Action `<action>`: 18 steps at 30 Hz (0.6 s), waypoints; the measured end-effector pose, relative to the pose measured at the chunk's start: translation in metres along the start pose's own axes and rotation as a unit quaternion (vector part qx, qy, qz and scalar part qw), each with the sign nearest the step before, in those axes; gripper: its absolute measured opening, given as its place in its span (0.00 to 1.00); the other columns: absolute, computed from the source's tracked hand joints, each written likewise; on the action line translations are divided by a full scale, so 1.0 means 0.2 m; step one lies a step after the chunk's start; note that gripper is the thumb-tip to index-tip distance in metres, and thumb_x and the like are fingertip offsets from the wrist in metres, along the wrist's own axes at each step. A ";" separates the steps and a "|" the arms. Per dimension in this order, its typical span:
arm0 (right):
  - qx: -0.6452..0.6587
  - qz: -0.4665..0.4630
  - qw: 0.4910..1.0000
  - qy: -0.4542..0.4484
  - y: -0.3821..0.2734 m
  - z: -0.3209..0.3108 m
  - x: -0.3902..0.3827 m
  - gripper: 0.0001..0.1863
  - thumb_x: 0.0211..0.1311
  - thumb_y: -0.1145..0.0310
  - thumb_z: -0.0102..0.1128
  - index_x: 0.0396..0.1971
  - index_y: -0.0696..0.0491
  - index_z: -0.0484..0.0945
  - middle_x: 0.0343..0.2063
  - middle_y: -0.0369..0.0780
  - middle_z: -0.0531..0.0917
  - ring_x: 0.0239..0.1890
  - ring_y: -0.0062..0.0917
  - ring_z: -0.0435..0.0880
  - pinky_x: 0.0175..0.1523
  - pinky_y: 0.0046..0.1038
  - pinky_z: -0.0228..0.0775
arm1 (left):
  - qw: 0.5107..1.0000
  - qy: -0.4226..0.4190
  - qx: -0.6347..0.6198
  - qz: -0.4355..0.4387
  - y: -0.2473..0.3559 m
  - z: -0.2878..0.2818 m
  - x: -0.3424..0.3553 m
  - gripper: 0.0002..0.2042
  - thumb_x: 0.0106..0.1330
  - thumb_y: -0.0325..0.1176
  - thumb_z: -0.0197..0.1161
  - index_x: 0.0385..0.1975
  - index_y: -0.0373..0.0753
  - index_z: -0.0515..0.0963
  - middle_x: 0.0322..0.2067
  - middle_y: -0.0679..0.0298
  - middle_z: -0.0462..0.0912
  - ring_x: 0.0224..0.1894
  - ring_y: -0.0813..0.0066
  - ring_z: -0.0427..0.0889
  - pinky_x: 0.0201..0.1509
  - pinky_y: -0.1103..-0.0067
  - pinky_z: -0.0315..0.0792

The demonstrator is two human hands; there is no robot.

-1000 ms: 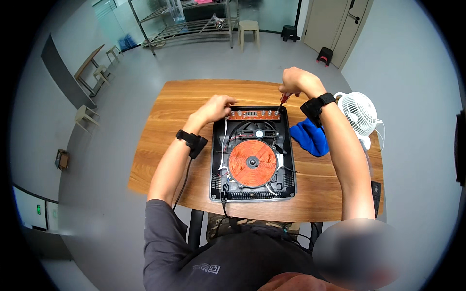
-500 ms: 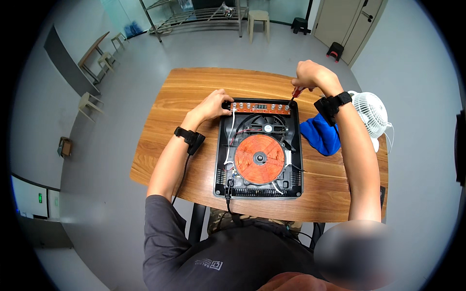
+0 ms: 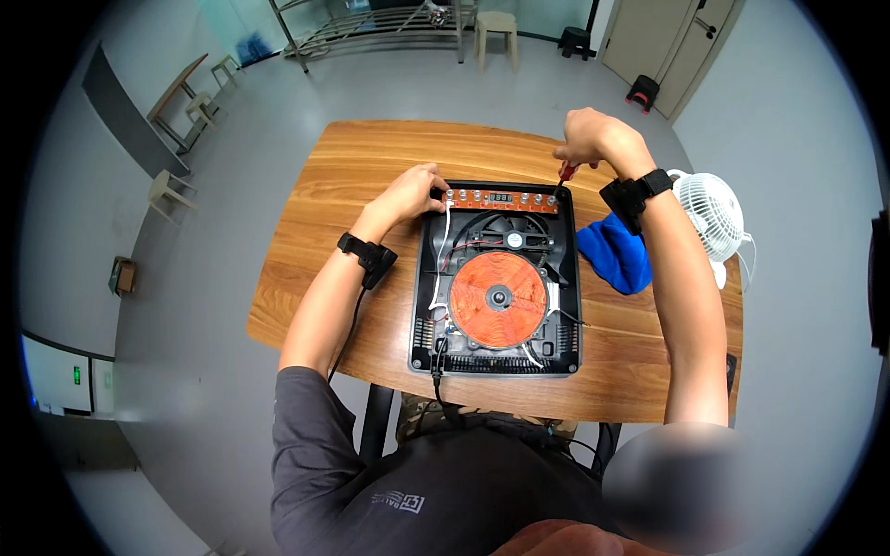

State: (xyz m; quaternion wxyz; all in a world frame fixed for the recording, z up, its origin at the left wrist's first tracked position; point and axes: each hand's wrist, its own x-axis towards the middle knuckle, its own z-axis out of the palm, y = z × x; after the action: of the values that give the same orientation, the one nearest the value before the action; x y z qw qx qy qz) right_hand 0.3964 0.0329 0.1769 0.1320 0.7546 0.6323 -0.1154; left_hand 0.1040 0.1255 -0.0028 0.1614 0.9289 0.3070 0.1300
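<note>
In front of me on the table lies an opened induction cooker (image 3: 572,306), its black housing showing a round copper coil (image 3: 477,306), a cooling fan (image 3: 505,234) and wires. Along its far edge runs an orange circuit board (image 3: 502,202) with a small display and several round buttons. My left hand (image 3: 414,193) grips the far left corner of the housing, fingertips by the board's left end. My right hand (image 3: 591,139) is closed around a screwdriver with a red handle (image 3: 568,170). Its shaft points down at the board's right end; the exact contact at the tip is too small to make out.
Right of the cooker lie a blue cloth (image 3: 616,255) and a white fan (image 3: 709,218). A black cord (image 3: 436,382) leaves the cooker's near edge toward me. Beyond the wooden table (image 3: 371,148) stand stools (image 3: 497,37) and a metal rack (image 3: 371,37).
The view has shifted slightly, so the table and cooker sit a little higher. Both hands keep their places on the cooker and the screwdriver, which stays at the board's right end.
</note>
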 end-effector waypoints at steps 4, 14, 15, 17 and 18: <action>0.004 -0.013 0.999 -0.036 -0.03 -0.03 -0.07 0.15 0.58 0.56 0.67 0.34 0.53 0.90 0.34 0.42 0.90 0.36 0.34 0.88 0.42 0.36 0.82 | 1.000 -0.009 0.013 -0.010 -0.01 0.00 0.02 0.21 0.48 0.34 0.78 0.44 0.36 0.86 0.40 0.56 0.82 0.48 0.55 0.81 0.55 0.67 0.74; -0.052 -0.100 0.993 0.025 0.05 0.04 -0.04 0.15 0.62 0.58 0.65 0.32 0.54 0.90 0.30 0.41 0.90 0.29 0.33 0.86 0.37 0.37 0.80 | 1.000 -0.004 0.014 -0.010 -0.01 0.01 0.03 0.20 0.47 0.33 0.80 0.42 0.37 0.87 0.40 0.56 0.83 0.47 0.54 0.82 0.53 0.67 0.76; -0.042 -0.090 0.995 0.007 0.04 0.02 -0.05 0.15 0.62 0.57 0.64 0.32 0.54 0.90 0.30 0.41 0.90 0.28 0.32 0.86 0.37 0.36 0.80 | 1.000 -0.003 0.020 -0.010 -0.02 0.02 0.02 0.20 0.47 0.33 0.80 0.42 0.38 0.87 0.40 0.56 0.83 0.47 0.54 0.82 0.53 0.66 0.76; -0.027 -0.081 0.996 -0.017 0.03 0.01 -0.04 0.15 0.63 0.57 0.63 0.33 0.53 0.91 0.29 0.40 0.90 0.26 0.28 0.85 0.37 0.34 0.80 | 0.998 -0.039 0.019 -0.047 0.02 -0.01 0.02 0.20 0.49 0.33 0.79 0.43 0.38 0.86 0.46 0.55 0.83 0.54 0.53 0.79 0.58 0.67 0.74; -0.022 -0.083 0.996 -0.022 0.04 0.02 -0.02 0.15 0.64 0.57 0.62 0.33 0.52 0.91 0.29 0.40 0.90 0.26 0.27 0.85 0.37 0.33 0.80 | 0.998 -0.038 0.015 -0.046 0.02 -0.01 0.02 0.20 0.49 0.33 0.79 0.43 0.38 0.86 0.46 0.55 0.83 0.54 0.53 0.80 0.58 0.66 0.74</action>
State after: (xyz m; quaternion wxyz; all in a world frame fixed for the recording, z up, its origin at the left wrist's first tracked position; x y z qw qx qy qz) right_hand 0.4027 0.0259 0.1756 0.1520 0.6940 0.6918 -0.1287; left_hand 0.1087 0.1259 0.0017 0.1645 0.9205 0.3448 0.0825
